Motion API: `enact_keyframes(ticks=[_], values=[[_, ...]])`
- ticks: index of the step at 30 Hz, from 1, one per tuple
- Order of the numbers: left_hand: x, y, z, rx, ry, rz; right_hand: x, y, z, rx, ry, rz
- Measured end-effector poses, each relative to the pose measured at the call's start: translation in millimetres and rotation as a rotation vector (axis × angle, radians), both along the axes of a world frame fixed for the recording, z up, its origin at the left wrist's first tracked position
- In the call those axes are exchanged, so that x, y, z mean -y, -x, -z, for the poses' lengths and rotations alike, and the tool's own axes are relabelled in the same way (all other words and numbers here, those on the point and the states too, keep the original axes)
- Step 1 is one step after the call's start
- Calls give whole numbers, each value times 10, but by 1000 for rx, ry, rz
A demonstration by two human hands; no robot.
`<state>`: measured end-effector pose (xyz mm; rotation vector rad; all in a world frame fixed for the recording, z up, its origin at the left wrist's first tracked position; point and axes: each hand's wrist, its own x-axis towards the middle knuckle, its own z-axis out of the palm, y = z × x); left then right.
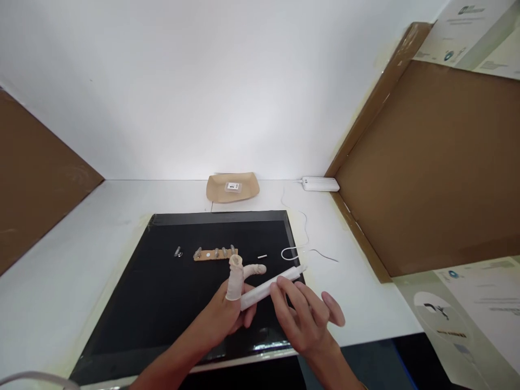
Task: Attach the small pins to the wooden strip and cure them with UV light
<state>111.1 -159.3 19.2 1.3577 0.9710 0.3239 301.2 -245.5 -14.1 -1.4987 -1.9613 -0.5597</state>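
Note:
My left hand [221, 319] wears off-white finger cots on the thumb and one finger. It is closed around the lower end of a slim white tube [260, 292], which slants up to the right and narrows to a pale tip. My right hand [303, 317] has its fingertips on the tube's upper part, also gripping it. Beyond my hands, a tan strip [206, 255] holding several small greyish pieces and a white dot lies on the black mat [162, 303]. A short white stick [262, 256] lies to its right, and a small shiny piece [177, 252] to its left.
A brown cardboard tray [213, 189] with a small labelled clear box [233, 187] stands by the back wall. A white power strip [320, 184] sits at the back right. A thin white cable [305, 227] loops right of the mat. Brown panels [439, 162] flank the table.

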Motion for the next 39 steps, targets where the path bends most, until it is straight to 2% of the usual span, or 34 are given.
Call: enact_keyframes(ticks=[2,5,7,8,10,13,15,17,21,24,26,29,32,34,36,39], values=[[-8,-25,-4,-4,-130,-32,-11,9,41,-25,-42,7],[-20,-61,3,-1,-261,-35,8,87,124,-56,-198,112],[-25,-72,6,8,-304,-46,55,203,178,-196,-271,202],[-27,-71,3,14,-312,-54,86,277,196,-338,-264,233],[-28,-61,-14,29,-302,-56,148,435,205,-771,-121,233],[-25,-40,-63,57,-257,-19,186,628,151,-1451,272,106],[-27,-34,-100,70,-252,11,155,701,97,-1716,434,20],[-36,-27,-126,65,-277,60,95,741,54,-1853,481,-27],[-54,64,-134,-146,-440,123,11,782,24,-1981,533,-42],[-55,264,-179,-396,-582,84,15,760,44,-2039,572,0],[-64,466,-232,-566,-556,-15,29,702,73,-2071,543,54],[-126,837,-223,-865,-500,-262,33,566,117,-2109,431,131],[-256,1190,4,-1015,-735,-480,11,427,146,-2128,380,195],[-364,1354,228,-951,-872,-442,-9,361,159,-2111,413,240],[-472,1442,426,-880,-892,-423,-25,323,164,-2082,479,267],[-607,1465,579,-843,-909,-351,-40,319,151,-2042,579,281]])
